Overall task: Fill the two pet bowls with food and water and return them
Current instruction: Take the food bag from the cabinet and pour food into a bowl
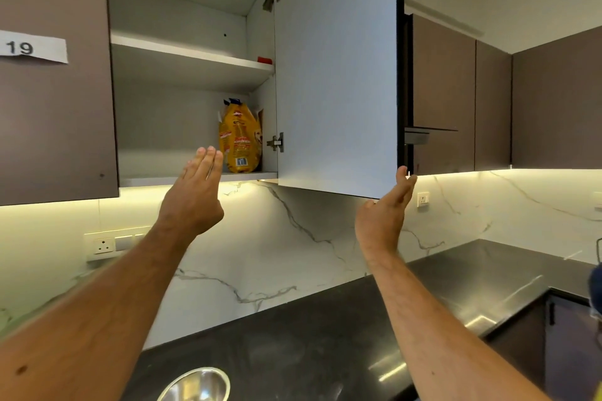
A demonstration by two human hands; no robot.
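White marble backsplash [277,254] ran behind a dark counter [309,352] holding a steel bowl [195,386] at bottom centre, while the flat-fingered left hand [195,195] neared a yellow pet-food bag [241,140] in the open cabinet [182,65] beside a "19" label [29,47], and the relaxed right hand [384,218] touched the door [335,68].

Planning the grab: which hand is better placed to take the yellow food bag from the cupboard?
Left. The left hand is open just in front of the food bag on the bottom shelf; the right hand is at the cupboard door's lower edge.
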